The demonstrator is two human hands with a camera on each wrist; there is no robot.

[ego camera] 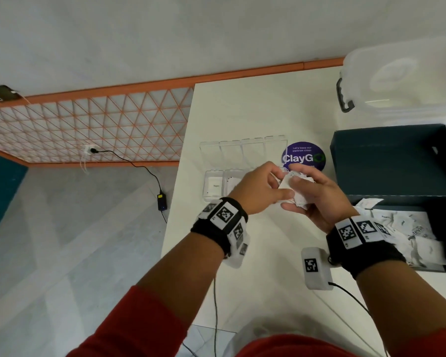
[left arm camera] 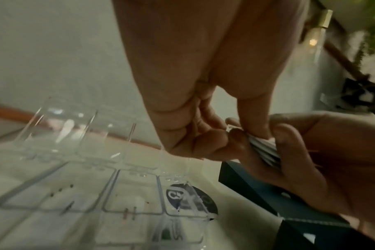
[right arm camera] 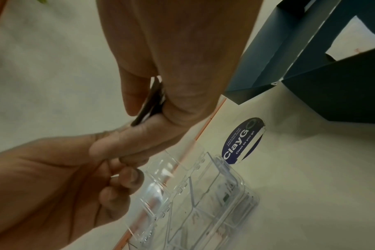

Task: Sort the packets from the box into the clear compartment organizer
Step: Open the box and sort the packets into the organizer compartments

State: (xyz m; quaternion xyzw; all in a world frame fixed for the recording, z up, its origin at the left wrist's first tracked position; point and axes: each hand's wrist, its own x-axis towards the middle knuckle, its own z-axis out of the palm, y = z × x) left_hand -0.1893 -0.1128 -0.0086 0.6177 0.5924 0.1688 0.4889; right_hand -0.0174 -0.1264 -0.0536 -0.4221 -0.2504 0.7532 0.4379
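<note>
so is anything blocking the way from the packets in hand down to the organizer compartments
Nothing visible does. Both hands hold the stack of packets just above the clear organizer, whose lids stand open. The dark box sits off to the right.

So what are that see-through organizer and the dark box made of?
The organizer looks like hard clear plastic: glossy, with the table showing through it. The box looks like matte dark teal cardboard, with flat folded panels, though I can't be sure.

white table (ego camera: pixel 242 119) against a pale wall (ego camera: pixel 165 34), orange-framed lattice panel (ego camera: pixel 88 127) to its left with a wall socket (ego camera: pixel 89 150) and black cable (ego camera: pixel 139 168) to a power brick (ego camera: pixel 162 202) on grey floor (ego camera: pixel 62 240)
</note>
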